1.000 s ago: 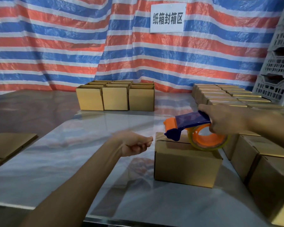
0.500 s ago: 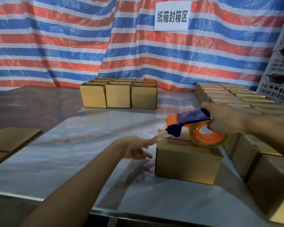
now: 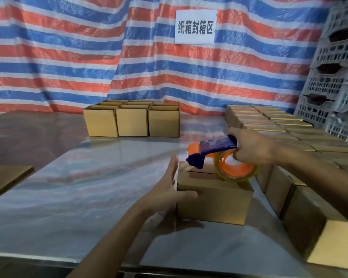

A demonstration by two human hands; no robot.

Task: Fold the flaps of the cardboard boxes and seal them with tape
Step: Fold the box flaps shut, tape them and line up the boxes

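Flaps lie folded on the box (image 3: 213, 199) just beneath the tape dispenser (image 3: 219, 151) gripped by the right hand (image 3: 251, 147), the left hand (image 3: 169, 189) flat-fingered against its side; the seam looks untaped, and further boxes (image 3: 132, 121) wait beyond both hands.

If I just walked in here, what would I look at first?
Probably the bright orange and blue tape dispenser, which the right hand grips at the top of the cardboard box in the middle of the table. The left hand lies flat against that box's left side. Behind it all, the big red, white and blue striped tarp fills the back, with a white sign on it.
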